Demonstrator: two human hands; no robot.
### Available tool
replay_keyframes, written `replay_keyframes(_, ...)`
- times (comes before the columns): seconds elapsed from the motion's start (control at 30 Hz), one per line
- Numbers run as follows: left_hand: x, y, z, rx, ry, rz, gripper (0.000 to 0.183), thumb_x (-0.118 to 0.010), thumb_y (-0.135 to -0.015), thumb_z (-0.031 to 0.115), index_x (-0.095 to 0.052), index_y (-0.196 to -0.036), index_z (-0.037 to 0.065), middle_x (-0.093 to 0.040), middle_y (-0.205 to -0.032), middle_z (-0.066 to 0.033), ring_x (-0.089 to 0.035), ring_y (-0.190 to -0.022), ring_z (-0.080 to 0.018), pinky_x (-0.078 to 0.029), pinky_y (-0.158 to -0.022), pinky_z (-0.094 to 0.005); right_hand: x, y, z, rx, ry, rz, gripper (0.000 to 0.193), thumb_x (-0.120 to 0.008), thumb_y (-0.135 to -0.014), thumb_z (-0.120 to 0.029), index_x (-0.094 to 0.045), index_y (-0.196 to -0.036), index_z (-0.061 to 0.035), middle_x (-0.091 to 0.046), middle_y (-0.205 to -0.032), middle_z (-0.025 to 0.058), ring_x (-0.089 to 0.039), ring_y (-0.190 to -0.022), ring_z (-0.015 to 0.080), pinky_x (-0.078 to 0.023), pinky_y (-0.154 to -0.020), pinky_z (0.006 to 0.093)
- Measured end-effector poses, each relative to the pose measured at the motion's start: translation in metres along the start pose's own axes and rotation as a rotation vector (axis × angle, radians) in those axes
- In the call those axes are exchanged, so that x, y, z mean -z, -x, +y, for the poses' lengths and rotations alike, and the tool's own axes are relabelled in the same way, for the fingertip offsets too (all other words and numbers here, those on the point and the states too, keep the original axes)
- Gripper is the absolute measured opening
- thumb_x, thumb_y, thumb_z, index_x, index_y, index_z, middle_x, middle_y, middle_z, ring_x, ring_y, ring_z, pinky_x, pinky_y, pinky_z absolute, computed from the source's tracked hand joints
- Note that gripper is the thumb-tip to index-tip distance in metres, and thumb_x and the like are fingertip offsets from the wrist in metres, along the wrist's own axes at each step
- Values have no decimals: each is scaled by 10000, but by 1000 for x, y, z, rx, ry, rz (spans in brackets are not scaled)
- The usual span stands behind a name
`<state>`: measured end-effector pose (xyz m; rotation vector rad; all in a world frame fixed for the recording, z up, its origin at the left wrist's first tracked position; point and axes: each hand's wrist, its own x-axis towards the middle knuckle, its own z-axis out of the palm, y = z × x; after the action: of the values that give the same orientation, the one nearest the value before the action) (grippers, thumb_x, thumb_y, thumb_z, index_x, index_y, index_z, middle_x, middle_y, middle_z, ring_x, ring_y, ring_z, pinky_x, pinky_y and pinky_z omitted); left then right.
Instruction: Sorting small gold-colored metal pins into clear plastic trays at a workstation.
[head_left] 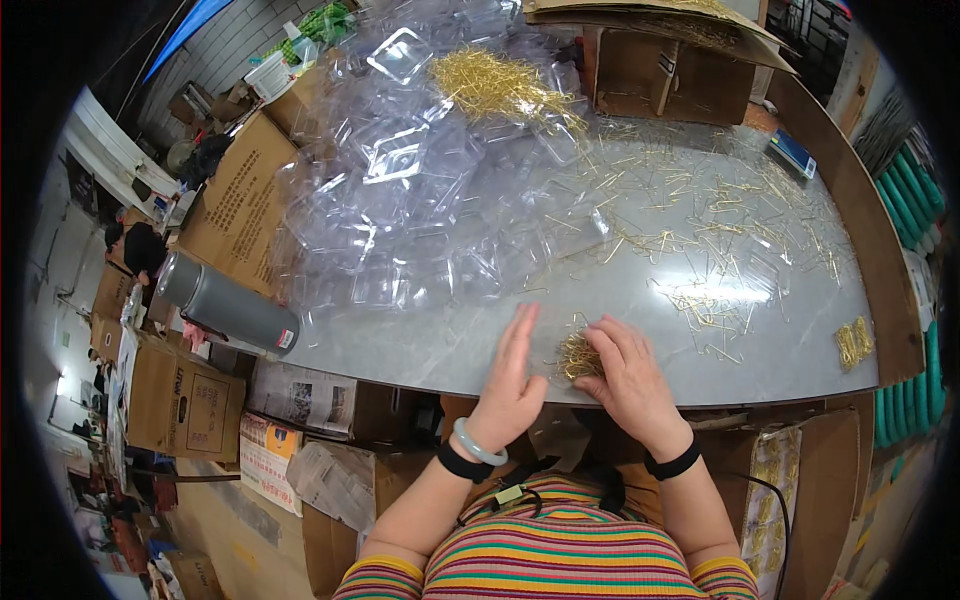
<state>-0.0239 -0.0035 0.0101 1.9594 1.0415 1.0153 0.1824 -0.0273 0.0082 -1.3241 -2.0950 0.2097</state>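
Observation:
At the table's near edge, my right hand (632, 385) curls its fingers over a bunch of gold wire hooks (577, 358) and holds it against the grey tabletop (410, 352). Just left of the bunch, my left hand (508, 382) stands on edge. Its fingers are stretched out straight with nothing in them, and its thumb points toward the hooks. Many loose gold wire hooks (712, 230) lie scattered over the right half of the table. A small neat bundle of hooks (853, 343) sits by the right rim.
Clear plastic packs (380, 215) are heaped across the left and far table, with a big pile of gold hooks (495, 82) on top. A grey bottle (228, 305) lies at the left edge. An open cardboard box (620, 75) and a small blue box (792, 154) are at the back.

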Motion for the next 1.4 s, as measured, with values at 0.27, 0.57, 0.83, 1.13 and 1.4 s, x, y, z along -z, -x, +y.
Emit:
replay_keyframes(0.27,-28,15,10,-78,-369,-136,824,-555,-820,37,-151,-1515,-146,-202,-1554,-348,-185,-1462,-520,-179,-1207,-583,0,-5,4,127,38,-64,646,-787,-812,-254,-513,-1358,-42,-584,-1293,145,-511,-1278,347,-397,-1098,461)
replay_keyframes(0.57,-11,-13,1,-196,-383,-353,839,-657,-850,79,-204,-1542,-61,-278,-1573,-257,-212,-1478,-476,-201,-1219,-524,12,21,-6,-182,-194,108,684,-767,-809,-66,-433,-1398,33,-430,-1448,254,-481,-1277,444,-429,-1065,472)
replay_keyframes(0.83,-18,-13,-2,-223,-442,-293,634,-648,-890,54,-377,-1451,-59,-445,-1379,-246,-387,-1361,-457,-301,-1177,-514,37,6,-11,-103,-66,51,628,-677,-848,-26,-428,-1423,18,-416,-1459,285,-394,-1367,477,-363,-1137,495)
replay_keyframes(1.13,-38,-9,0,-221,-506,-127,638,-634,-916,60,-352,-1479,-43,-445,-1420,-239,-428,-1338,-418,-324,-1167,-502,156,28,169,-415,697,67,343,-686,-781,16,-678,-1116,-59,-540,-1396,212,-504,-1286,407,-399,-1096,478)
replay_keyframes(1.4,-29,-7,0,-205,-414,-97,656,-669,-914,147,-375,-1468,-44,-443,-1449,-231,-435,-1315,-441,-332,-1156,-509,150,12,169,-437,91,255,111,-701,-885,-43,-702,-992,-73,-557,-1399,174,-559,-1255,342,-495,-975,407)
